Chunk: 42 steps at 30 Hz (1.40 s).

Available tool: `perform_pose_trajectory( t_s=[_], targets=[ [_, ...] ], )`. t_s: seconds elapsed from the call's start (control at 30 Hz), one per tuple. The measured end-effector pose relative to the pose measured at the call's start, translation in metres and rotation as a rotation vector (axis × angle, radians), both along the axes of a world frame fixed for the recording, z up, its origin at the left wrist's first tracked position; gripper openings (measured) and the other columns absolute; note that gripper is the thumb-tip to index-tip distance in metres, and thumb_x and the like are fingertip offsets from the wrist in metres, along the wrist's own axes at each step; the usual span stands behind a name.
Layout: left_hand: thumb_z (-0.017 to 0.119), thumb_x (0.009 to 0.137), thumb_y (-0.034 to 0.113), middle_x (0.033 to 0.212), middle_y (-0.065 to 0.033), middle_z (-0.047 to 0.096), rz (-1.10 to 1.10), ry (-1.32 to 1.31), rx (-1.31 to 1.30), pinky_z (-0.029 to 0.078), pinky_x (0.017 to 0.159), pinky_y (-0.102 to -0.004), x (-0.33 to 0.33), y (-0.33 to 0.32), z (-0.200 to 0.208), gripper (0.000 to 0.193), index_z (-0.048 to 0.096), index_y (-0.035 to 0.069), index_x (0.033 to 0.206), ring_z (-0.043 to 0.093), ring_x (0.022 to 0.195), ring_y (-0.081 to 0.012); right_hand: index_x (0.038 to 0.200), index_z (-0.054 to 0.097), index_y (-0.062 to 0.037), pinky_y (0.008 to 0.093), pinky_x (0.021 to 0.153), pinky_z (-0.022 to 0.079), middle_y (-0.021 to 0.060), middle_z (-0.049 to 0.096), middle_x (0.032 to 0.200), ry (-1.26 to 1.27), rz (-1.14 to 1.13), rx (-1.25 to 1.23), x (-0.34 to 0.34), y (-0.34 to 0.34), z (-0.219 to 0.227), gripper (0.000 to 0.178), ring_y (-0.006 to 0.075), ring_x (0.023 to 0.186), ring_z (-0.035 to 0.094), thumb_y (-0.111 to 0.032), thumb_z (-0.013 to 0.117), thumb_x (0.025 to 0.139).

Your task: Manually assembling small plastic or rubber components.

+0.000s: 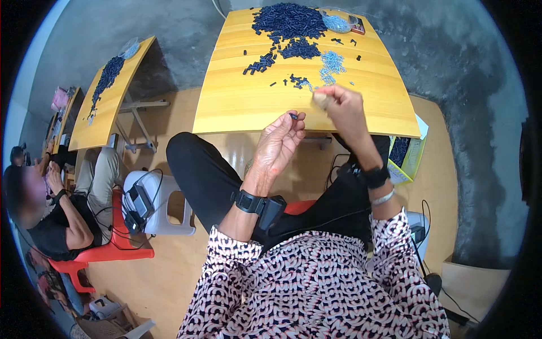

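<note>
My left hand [280, 139] is raised just off the table's near edge, thumb and fingers closed on a small black cylindrical piece [293, 116]. Over the near part of the yellow table [226, 110], my right hand [345, 110] has its fingers curled together. A pale covering shows at its fingertips, which are blurred; whatever they pinch cannot be made out. Beyond the right hand lie small clear bluish pieces [332, 63] in a loose heap. A few black pieces [297, 81] are scattered beside them. Farther back rises a big pile of black cylindrical pieces [288, 21].
A clear tub of bluish pieces [337, 24] stands at the far right corner. Below the right edge is a yellow-green crate [415, 155] holding black pieces. To the left, another person [68, 220] sits near a second table [127, 73]. A white stool [164, 203] carries cabled devices.
</note>
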State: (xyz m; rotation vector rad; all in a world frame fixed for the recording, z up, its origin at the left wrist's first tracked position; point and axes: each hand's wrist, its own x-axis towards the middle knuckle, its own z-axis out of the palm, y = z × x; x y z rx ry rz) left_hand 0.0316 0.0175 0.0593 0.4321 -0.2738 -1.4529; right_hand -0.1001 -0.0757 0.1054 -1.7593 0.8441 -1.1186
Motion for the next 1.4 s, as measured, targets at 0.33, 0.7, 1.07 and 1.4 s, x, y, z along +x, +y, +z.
perform_pose_trajectory(
  t_s=[0.33,0.7,1.07,1.4],
  targets=[
    [0.051,0.089,0.013,0.093,-0.0125,0.060,-0.016,-0.007,0.010,0.049,0.070,-0.0251,0.002,-0.002,-0.006,0.013,0.055,0.002,0.095,0.057,0.077,-0.0139,0.075,0.066,0.0004,0.0286,0.053,0.045,0.0097,0.061,0.060,0.370,-0.026,-0.178,0.028,-0.103,0.005,0.013,0.0130,0.055,0.056,-0.011,0.061,0.074],
    [0.052,0.089,0.012,0.090,-0.0099,0.058,0.019,-0.045,0.017,0.046,0.067,-0.0237,0.005,0.000,-0.001,0.016,0.054,0.000,0.099,0.052,0.074,-0.0129,0.069,0.063,0.0025,0.0312,0.054,0.045,0.0112,0.060,0.058,0.656,0.148,-0.195,0.072,-0.115,-0.007,0.017,0.0165,0.055,0.057,-0.014,0.065,0.071],
    [0.053,0.089,0.013,0.090,-0.0086,0.058,0.019,-0.036,0.038,0.046,0.067,-0.0226,0.004,0.000,-0.001,0.017,0.055,0.000,0.099,0.052,0.075,-0.0123,0.071,0.062,0.0033,0.0313,0.054,0.044,0.0109,0.059,0.058,0.570,0.140,-0.228,0.063,-0.133,-0.016,0.013,0.0160,0.055,0.055,-0.010,0.061,0.074],
    [0.051,0.090,0.014,0.092,-0.0097,0.059,0.016,-0.068,0.037,0.047,0.071,-0.0244,0.004,-0.002,-0.005,0.016,0.054,0.002,0.100,0.054,0.076,-0.0120,0.071,0.061,0.0043,0.0374,0.061,0.046,0.0205,0.059,0.065,0.654,0.143,-0.233,0.079,-0.119,-0.013,0.019,0.0318,0.063,0.060,-0.015,0.059,0.075]
  ],
)
